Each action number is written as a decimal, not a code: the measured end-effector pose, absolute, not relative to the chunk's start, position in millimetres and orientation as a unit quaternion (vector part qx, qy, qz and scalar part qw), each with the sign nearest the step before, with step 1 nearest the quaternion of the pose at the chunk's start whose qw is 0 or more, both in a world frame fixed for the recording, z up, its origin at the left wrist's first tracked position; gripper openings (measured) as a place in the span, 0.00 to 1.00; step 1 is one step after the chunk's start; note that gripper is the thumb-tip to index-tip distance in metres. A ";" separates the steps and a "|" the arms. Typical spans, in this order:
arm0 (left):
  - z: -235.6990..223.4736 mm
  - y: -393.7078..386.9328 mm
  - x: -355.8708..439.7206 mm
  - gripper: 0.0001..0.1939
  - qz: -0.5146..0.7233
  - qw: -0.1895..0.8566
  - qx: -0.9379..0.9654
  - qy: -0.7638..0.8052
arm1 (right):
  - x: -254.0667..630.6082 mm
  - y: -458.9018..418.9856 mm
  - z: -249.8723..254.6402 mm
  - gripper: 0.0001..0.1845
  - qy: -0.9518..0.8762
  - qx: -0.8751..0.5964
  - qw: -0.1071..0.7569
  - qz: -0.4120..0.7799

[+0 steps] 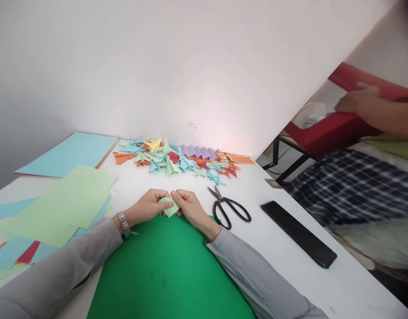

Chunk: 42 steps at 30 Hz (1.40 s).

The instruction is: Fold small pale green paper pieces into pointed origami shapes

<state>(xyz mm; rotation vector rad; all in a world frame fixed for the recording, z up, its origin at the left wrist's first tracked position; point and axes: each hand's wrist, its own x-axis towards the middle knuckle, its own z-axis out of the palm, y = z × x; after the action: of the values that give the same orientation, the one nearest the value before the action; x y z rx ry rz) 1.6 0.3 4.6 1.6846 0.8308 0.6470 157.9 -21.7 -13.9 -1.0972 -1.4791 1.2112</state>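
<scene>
A small piece of folded light green paper (170, 208) is held between both hands, just above the far edge of a green sheet (164, 270). My left hand (151, 206) pinches its left side, the thumb lying across the front. On the other side my right hand (188, 206) grips the paper with thumb and bent fingers. Fingers behind the paper are mostly hidden. Scissors with black handles (229, 208) lie partly spread to the right of my right hand, apart from it.
Many folded paper pieces (171, 166) are heaped by the wall, beside a pleated purple strip (199, 153). Coloured sheets (67, 204) cover the table's left side, with a blue stack (71, 153) behind. A black flat case (298, 232) lies right. Another person's hand (359, 99) touches something red.
</scene>
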 end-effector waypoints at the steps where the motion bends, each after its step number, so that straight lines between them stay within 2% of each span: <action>1: 4.2 0.6 1.5 0.11 0.275 0.544 0.712 0.347 | 158.2 -22.0 -13.5 0.25 -0.600 -0.441 0.449 0.493; 8: 0.8 0.9 0.6 0.11 0.273 0.533 0.728 0.333 | 158.7 -23.5 -11.6 0.26 -0.610 -0.441 0.453 0.478; 13: 4.4 -1.1 1.3 0.16 0.281 0.543 0.712 0.345 | 158.1 -20.9 -15.6 0.27 -0.611 -0.452 0.459 0.461; 28: 4.1 1.1 0.7 0.20 0.320 0.597 0.650 0.345 | 158.0 -20.6 -15.2 0.24 -0.551 -0.420 0.479 0.539; 32: 2.7 1.5 0.8 0.17 0.361 0.606 0.615 0.353 | 158.2 -17.6 -19.6 0.24 -0.501 -0.455 0.499 0.542; 35: 2.7 1.2 0.8 0.24 0.381 0.599 0.607 0.358 | 158.7 -17.1 -20.4 0.24 -0.503 -0.458 0.497 0.538; 39: 5.0 1.2 1.1 0.14 0.378 0.585 0.613 0.373 | 158.3 -20.9 -15.7 0.23 -0.520 -0.439 0.478 0.555; 42: 6.1 1.7 1.2 0.14 0.380 0.577 0.615 0.380 | 157.8 -24.0 -11.5 0.21 -0.531 -0.435 0.468 0.556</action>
<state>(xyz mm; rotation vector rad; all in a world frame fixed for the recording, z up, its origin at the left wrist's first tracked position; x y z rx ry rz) 1.2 1.7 6.1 1.4403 0.8888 0.8882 157.8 -24.0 -11.5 -1.0675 -1.3031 1.3646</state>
